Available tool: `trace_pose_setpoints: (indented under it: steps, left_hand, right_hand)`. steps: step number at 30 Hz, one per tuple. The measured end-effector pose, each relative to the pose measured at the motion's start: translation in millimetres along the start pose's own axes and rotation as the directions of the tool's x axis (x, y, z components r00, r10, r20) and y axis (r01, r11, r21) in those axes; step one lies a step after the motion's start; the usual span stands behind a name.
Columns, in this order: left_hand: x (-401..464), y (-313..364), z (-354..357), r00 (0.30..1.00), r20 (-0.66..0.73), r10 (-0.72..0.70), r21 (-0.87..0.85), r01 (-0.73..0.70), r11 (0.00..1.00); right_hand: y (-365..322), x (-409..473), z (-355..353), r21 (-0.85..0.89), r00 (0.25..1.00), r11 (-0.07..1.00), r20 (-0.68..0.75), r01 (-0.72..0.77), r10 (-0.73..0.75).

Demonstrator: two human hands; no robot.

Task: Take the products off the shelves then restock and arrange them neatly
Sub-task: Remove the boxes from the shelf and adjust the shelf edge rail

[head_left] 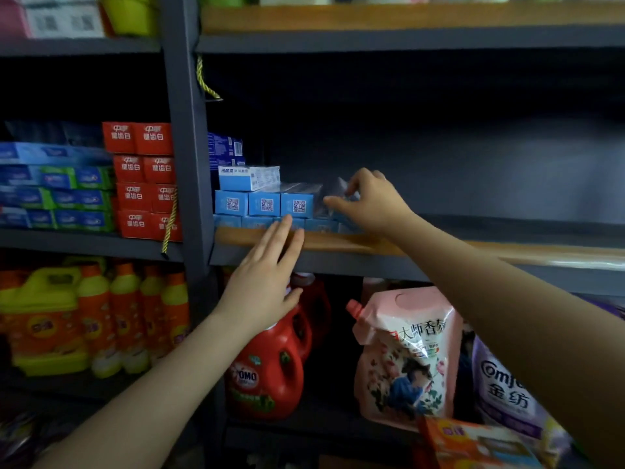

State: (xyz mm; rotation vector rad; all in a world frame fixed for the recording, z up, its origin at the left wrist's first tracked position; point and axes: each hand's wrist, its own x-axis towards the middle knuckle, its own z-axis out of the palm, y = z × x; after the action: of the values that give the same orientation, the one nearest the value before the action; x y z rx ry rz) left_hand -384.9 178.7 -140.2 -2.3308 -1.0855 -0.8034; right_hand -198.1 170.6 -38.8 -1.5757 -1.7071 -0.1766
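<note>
Two hands reach to one shelf (338, 247). Our left hand (267, 282) lies flat, fingers straight, touching the front of the blue boxes (263, 203), likely squaring the row. Just beyond it, our right hand (368, 201) pinches a clear-wrapped pack (334, 191) at the row's end, apparently seating it alongside.

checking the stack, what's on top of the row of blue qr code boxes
One white-and-blue box lies on the left end of the blue QR boxes. Further right, clear wrap covers them, gripped by the right hand. What sits behind is too dark to see.
</note>
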Motion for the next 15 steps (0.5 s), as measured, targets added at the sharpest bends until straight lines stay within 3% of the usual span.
trace_pose_setpoints:
  steps: [3, 5, 9, 12, 14, 15]
  left_hand:
    - [-2, 0, -1, 1.000, 0.014, 0.001, -0.055, -0.001, 0.998]
    - [-2, 0, -2, 1.000, 0.013, 0.000, -0.085, 0.001, 0.996]
    - [-3, 3, 2, 0.997, -0.062, -0.039, -0.176, 0.028, 0.984]
    - [-3, 20, 0, 0.979, -0.169, -0.118, -0.341, 0.054, 0.938]
    - [0, 41, -9, 0.952, -0.194, -0.237, -0.576, 0.085, 0.813]
    - [2, 53, -17, 0.939, -0.153, -0.308, -0.729, 0.103, 0.676]
  right_hand:
    - [-3, 6, 2, 0.086, 0.955, 0.954, 0.101, -0.288, 0.279]
    - [1, 7, -4, 0.150, 0.939, 0.927, 0.081, -0.344, 0.335]
    - [13, -8, -34, 0.424, 0.926, 0.851, -0.067, -0.310, 0.371]
    - [17, -43, -61, 0.643, 0.915, 0.740, -0.147, -0.200, 0.375]
    - [17, -78, -71, 0.820, 0.915, 0.561, -0.130, -0.118, 0.383]
    - [19, -96, -72, 0.888, 0.922, 0.449, -0.091, -0.096, 0.376]
